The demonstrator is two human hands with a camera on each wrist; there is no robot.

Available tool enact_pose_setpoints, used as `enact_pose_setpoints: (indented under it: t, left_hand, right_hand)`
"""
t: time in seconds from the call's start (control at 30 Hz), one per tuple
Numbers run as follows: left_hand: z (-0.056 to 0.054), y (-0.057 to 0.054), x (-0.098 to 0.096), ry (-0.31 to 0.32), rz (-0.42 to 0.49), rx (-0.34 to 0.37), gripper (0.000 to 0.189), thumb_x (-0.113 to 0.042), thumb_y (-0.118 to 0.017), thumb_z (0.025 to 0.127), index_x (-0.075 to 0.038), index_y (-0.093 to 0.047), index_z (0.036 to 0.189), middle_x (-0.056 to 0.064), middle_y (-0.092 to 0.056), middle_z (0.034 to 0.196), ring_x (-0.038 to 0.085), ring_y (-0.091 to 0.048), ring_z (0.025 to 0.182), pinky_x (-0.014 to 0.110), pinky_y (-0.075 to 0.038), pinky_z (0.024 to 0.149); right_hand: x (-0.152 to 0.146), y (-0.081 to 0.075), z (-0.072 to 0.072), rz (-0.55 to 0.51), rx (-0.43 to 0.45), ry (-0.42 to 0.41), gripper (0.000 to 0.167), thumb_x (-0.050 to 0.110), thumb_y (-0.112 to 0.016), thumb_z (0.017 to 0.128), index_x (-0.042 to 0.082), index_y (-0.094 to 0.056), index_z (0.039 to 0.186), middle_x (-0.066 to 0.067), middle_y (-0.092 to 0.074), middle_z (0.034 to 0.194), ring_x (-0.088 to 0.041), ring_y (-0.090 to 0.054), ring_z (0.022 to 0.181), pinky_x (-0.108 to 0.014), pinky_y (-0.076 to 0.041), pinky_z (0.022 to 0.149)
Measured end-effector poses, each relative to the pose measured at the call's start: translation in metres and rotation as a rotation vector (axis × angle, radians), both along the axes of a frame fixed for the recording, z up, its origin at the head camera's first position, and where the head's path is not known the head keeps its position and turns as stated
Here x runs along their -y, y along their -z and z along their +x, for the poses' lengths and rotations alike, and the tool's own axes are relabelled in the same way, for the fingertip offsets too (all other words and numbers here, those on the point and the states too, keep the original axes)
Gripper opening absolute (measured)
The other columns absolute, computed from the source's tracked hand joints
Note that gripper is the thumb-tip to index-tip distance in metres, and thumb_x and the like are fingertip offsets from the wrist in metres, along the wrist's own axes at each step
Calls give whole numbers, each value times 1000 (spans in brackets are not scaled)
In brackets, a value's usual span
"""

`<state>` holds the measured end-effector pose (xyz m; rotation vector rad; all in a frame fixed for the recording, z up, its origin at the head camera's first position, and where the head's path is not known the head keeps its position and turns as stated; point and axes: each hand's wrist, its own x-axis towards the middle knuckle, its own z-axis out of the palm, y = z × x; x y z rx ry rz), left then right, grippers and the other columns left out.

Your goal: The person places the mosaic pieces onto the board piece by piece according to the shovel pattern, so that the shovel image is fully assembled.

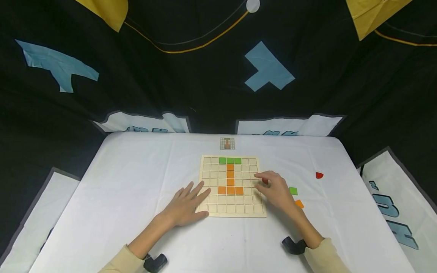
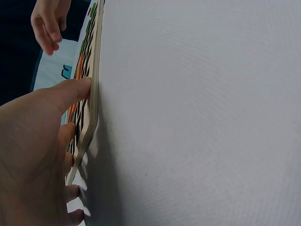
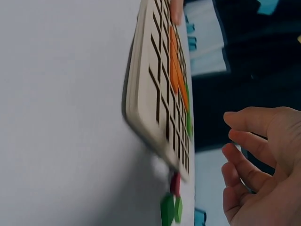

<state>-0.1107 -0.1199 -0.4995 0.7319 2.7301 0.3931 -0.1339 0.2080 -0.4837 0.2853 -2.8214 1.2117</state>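
Observation:
A wooden grid board [image 1: 213,208] lies on the table, with green square tiles [image 1: 230,160] in its top row and orange square tiles [image 1: 230,182] in a column and a lower row. My left hand [image 1: 186,204] rests with spread fingers on the board's left side, its thumb [image 2: 75,92] at the near edge. Over the right edge of the board hovers my right hand [image 1: 274,189], fingers loosely bent; nothing shows between them in the right wrist view. A red piece [image 1: 265,181] is partly hidden behind that hand.
Right of the board lie a green tile [image 1: 293,191], an orange tile [image 1: 299,204] partly covered by the right wrist, and, farther out, a red rounded piece [image 1: 319,175]. A small pattern card [image 1: 227,143] lies behind the board. Dark patterned cloth [image 1: 191,87] hangs beyond the white table [image 1: 136,170].

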Motion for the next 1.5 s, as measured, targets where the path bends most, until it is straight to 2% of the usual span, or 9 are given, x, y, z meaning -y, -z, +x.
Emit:
enact_pose_setpoints:
  t: [0.2, 0.43, 0.6, 0.67, 0.83, 0.9, 1.0, 1.27, 1.5]
  left_hand:
    - [-1, 0, 0, 5, 1, 1, 72, -54, -54, 98, -19, -33, 158, 11, -17, 165, 42, -10, 149, 61, -15, 115]
    - [-1, 0, 0, 7, 12, 1, 72, -54, -54, 98, -19, -34, 157, 11, -18, 165, 43, -11, 149, 62, -15, 115]
    - [-1, 2, 0, 9, 7, -2, 73, -55, -54, 98, -19, -34, 158, 11, -17, 165, 42, -11, 149, 62, -16, 115]
    - [-1, 1, 0, 10, 6, -2, 73, -55, -54, 98, -19, -34, 158, 11, -17, 165, 42, -11, 149, 62, -16, 115]
    - [-1, 0, 0, 12, 4, -1, 73, -54, -54, 98, -19, -34, 158, 11, -17, 165, 43, -11, 148, 62, -16, 114]
    - [-1, -1, 0, 12, 5, 0, 72, -54, -54, 98, -19, -34, 158, 11, -17, 165, 43, -11, 148, 62, -16, 114]
    - [-1, -1, 0, 13, 6, 3, 72, -53, -55, 98, -19, -34, 158, 11, -17, 165, 43, -11, 148, 62, -16, 115]
    - [1, 1, 1, 3, 5, -2, 72, -53, -57, 97, -19, -36, 157, 12, -19, 164, 42, -12, 149, 62, -16, 115]
    - [0, -1, 0, 1, 5, 3, 72, -53, -56, 97, -20, -35, 157, 11, -19, 165, 42, -11, 149, 62, -15, 115]
  right_hand:
    - [-29, 0, 10, 2, 50, 76, 34, 11, -78, 87, 6, -72, 120, -13, -66, 124, -35, -54, 124, -56, -43, 100]
    - [-63, 4, 28, 23, 80, 148, 38, 12, -77, 88, 4, -69, 124, -17, -64, 127, -37, -57, 116, -56, -46, 97]
    - [-92, 5, 43, 23, 112, 142, 36, 16, -76, 90, 5, -70, 124, -16, -64, 127, -37, -57, 117, -55, -46, 96]
    - [-104, 7, 48, 29, 122, 134, 35, 19, -77, 90, 5, -70, 122, -15, -65, 126, -35, -58, 116, -50, -47, 95]
    - [-123, 13, 58, 8, 211, 113, 34, 19, -78, 89, 8, -71, 121, -10, -64, 125, -29, -58, 116, -25, -48, 90]
    - [-127, 16, 60, -12, 250, 90, 34, 16, -78, 89, 8, -71, 121, -11, -63, 127, -30, -56, 119, -20, -47, 91]
    - [-130, 20, 60, -27, 279, 73, 33, 11, -77, 88, 7, -71, 120, -13, -63, 127, -32, -55, 122, -21, -46, 94]
    - [-130, 27, 58, 25, 238, 71, 31, 5, -75, 86, 8, -74, 117, -9, -66, 121, -30, -58, 114, -21, -48, 89]
    - [-128, 27, 58, 75, 164, 54, 26, 7, -79, 84, 13, -76, 109, 1, -69, 108, -20, -59, 100, -23, -49, 83]
